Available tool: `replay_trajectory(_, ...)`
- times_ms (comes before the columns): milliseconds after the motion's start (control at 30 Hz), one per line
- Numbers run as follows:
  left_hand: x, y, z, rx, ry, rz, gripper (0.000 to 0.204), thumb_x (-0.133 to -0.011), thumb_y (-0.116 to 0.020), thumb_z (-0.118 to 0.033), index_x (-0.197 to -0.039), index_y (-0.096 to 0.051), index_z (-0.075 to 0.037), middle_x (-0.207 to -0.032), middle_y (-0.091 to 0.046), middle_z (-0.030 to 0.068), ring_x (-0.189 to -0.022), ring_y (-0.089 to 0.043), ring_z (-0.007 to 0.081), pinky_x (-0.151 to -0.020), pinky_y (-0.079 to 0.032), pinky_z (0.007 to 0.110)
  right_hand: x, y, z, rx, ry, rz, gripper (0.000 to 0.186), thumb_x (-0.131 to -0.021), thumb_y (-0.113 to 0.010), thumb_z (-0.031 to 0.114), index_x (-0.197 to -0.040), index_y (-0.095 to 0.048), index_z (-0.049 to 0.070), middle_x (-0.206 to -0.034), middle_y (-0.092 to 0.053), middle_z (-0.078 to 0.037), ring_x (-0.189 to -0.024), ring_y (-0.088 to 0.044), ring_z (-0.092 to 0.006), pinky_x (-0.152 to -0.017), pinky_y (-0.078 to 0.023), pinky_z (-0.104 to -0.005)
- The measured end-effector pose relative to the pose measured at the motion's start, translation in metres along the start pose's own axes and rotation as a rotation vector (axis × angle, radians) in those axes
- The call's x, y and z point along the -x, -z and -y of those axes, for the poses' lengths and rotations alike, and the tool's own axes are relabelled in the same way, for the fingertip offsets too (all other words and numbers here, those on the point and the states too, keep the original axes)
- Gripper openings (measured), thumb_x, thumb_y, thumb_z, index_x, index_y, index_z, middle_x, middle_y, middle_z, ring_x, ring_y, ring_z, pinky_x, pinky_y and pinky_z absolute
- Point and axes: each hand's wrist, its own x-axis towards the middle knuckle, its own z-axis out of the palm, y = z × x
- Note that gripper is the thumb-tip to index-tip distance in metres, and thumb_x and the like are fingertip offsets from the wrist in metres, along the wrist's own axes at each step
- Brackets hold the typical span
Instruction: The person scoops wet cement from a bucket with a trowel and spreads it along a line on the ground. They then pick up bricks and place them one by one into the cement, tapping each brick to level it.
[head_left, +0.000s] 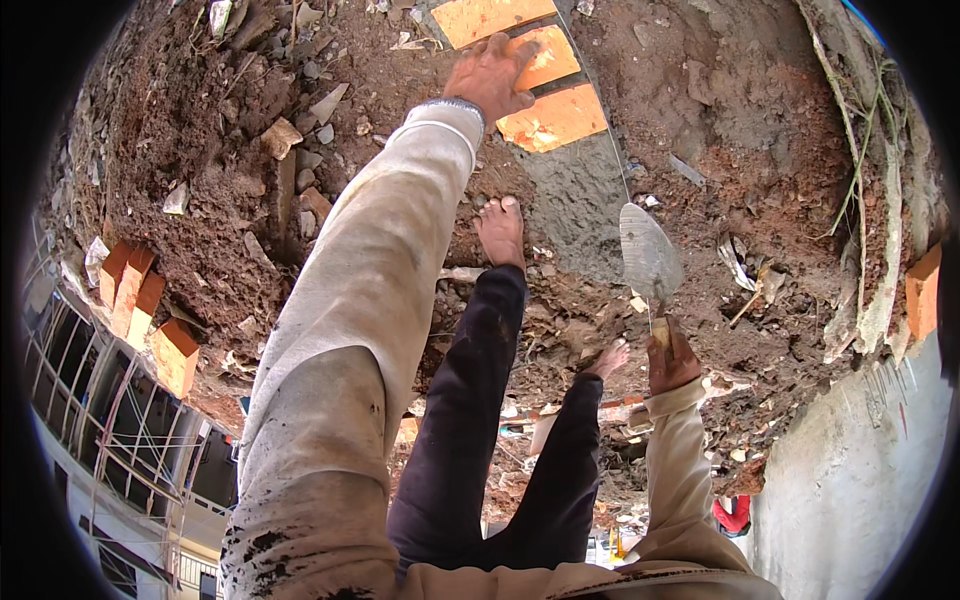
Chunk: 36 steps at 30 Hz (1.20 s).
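Left hand (pixel 490 75) spread flat on a brick (pixel 545 58), right hand (pixel 670 362) gripping trowel (pixel 650 250); brick likely shoved crooked in wet mortar (pixel 575 200).

A single head-worn fisheye view looks steeply down the person's own body onto the dirt ground (pixel 740 130), close enough that both sleeves and legs fill the lower middle; straight edges bow toward the dark round rim.
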Motion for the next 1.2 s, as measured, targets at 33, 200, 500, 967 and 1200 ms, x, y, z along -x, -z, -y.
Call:
replay_trajectory(33,-0.004,-0.002,0.001,-0.013,0.001,0.012,0.070,-0.077,-0.069,-0.039,-0.139,-0.036,-0.029,-0.141,-0.036,0.0145,-0.120,-0.047,0.0399,-0.101,-0.041,0.047,0.004,-0.001,-0.001,-0.007,-0.032,0.020,0.039,-0.092,-0.050,0.027,-0.125,-0.054,0.006,-0.116,-0.049,-0.023,-0.094,-0.058,-0.0381,-0.074,-0.048,-0.0428)
replay_trajectory(200,-0.007,-0.020,0.003,-0.050,-0.076,-0.127,0.072,-0.077,-0.070,-0.037,-0.139,-0.035,-0.027,-0.138,-0.036,0.0172,-0.124,-0.042,0.0406,-0.103,-0.039,0.046,0.019,0.000,0.000,-0.021,-0.164,0.128,0.038,-0.096,-0.040,0.029,-0.127,-0.054,0.011,-0.136,-0.038,-0.023,-0.108,-0.052,-0.0401,-0.084,-0.046,-0.0448)
replay_trajectory(500,-0.009,-0.033,0.006,-0.026,-0.038,-0.111,0.072,-0.077,-0.069,-0.038,-0.140,-0.035,-0.035,-0.144,-0.032,0.0172,-0.128,-0.040,0.0384,-0.105,-0.036,0.045,-0.008,-0.003,0.016,-0.138,0.051,-0.018,0.048,-0.091,-0.054,0.025,-0.129,-0.046,-0.002,-0.105,-0.056,-0.025,-0.088,-0.058,-0.0367,-0.074,-0.048,-0.0400)
replay_trajectory(967,-0.001,-0.035,0.011,-0.076,-0.053,-0.163,0.065,-0.081,-0.067,-0.035,-0.139,-0.038,-0.031,-0.138,-0.035,0.0182,-0.121,-0.045,0.0395,-0.102,-0.038,0.048,-0.129,-0.104,0.095,-0.255,0.423,-0.346,0.042,-0.084,-0.064,0.029,-0.115,-0.048,0.005,-0.083,-0.064,-0.020,-0.071,-0.064,-0.0408,-0.060,-0.051,-0.0438)
replay_trajectory(1200,-0.002,-0.031,0.008,-0.041,-0.039,-0.092,0.061,-0.082,-0.065,-0.033,-0.137,-0.040,-0.031,-0.137,-0.036,0.0184,-0.121,-0.045,0.0398,-0.101,-0.039,0.048,-0.166,-0.114,0.105,-0.189,0.422,-0.348,0.040,-0.086,-0.061,0.027,-0.112,-0.045,0.002,-0.080,-0.063,-0.024,-0.072,-0.063,-0.0448,-0.060,-0.051,-0.0490)
